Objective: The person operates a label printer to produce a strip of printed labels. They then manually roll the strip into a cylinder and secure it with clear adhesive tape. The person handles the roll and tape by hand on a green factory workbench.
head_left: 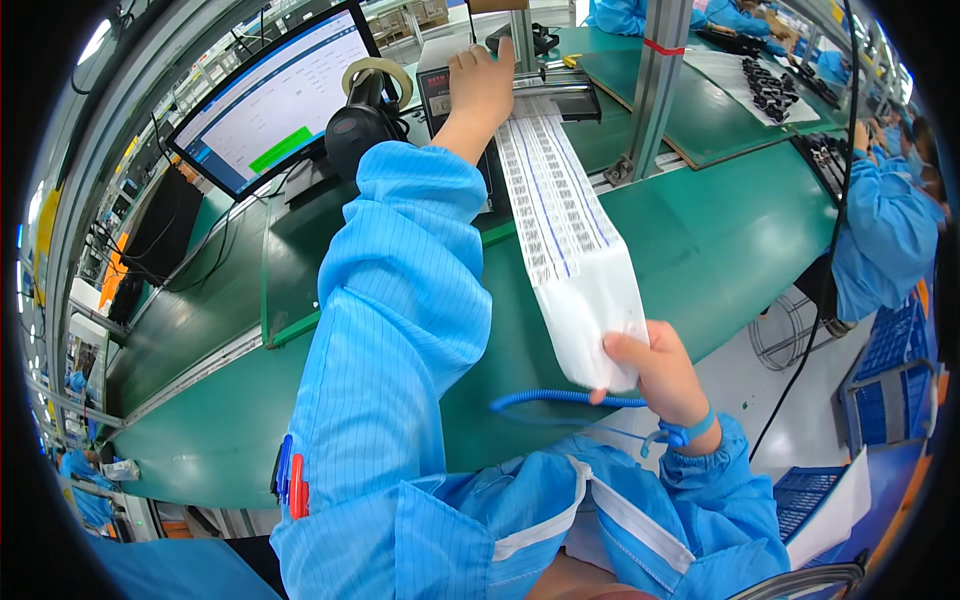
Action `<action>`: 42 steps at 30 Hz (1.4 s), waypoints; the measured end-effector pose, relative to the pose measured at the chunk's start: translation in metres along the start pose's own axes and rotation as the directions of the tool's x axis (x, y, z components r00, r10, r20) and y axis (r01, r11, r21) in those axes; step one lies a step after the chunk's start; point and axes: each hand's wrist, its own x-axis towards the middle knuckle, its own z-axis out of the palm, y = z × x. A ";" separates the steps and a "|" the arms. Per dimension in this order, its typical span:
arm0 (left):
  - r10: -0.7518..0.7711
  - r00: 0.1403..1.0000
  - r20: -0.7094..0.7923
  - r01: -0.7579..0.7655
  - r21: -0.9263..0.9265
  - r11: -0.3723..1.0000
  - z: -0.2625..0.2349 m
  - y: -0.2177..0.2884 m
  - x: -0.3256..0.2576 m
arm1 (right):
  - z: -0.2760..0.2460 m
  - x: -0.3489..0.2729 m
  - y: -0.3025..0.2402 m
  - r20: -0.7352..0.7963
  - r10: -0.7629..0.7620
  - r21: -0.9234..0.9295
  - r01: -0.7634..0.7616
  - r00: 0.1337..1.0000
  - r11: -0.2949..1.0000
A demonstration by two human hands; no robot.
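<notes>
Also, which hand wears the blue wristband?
The right hand, gripping the long white label strip: the blue wristband circles its wrist. The left hand, at the grey-and-black boxy machine, has a bare wrist.

one label strip (570,215), one monitor (275,95), one wristband (688,431)

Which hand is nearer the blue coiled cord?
Right: the right hand is beside the cord, holding the label strip; the left hand is farther off, at the printer.

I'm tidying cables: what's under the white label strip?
Green tabletop shows beside the strip, a blue coiled cord near its held end; whatever lies directly beneath is covered.
</notes>
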 end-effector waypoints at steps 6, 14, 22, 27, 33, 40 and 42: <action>0.007 1.000 -0.015 -0.007 0.004 1.000 0.002 0.000 -0.001 | -0.008 -0.050 -0.011 0.007 0.062 -0.144 -0.060 0.998 0.988; 0.004 0.999 0.034 -0.004 0.001 1.000 -0.002 -0.004 0.000 | -0.034 -0.085 -0.009 0.067 -0.076 -0.213 0.089 0.995 0.973; -0.150 0.985 -0.087 0.066 -0.616 0.785 -0.174 0.032 -0.154 | -0.015 -0.041 -0.011 0.062 -0.183 -0.347 0.193 0.981 0.918; -0.376 0.442 0.814 0.615 -0.580 -0.534 -0.274 0.022 -0.303 | 0.052 0.034 -0.014 0.436 -0.105 -0.499 0.338 0.894 0.798; -0.379 0.357 0.854 -0.244 -0.307 -0.920 -0.332 -0.002 -0.349 | 0.206 0.077 0.013 0.831 0.292 -0.478 0.339 0.473 0.811; -0.888 0.282 0.363 -0.037 -0.921 -0.389 -0.362 -0.123 -0.393 | 0.222 0.107 0.048 0.794 0.446 -0.583 0.309 0.413 0.752; -0.931 0.185 0.315 0.095 -0.949 -0.302 -0.359 -0.144 -0.404 | 0.213 0.125 0.063 0.745 0.512 -0.642 0.252 0.427 0.724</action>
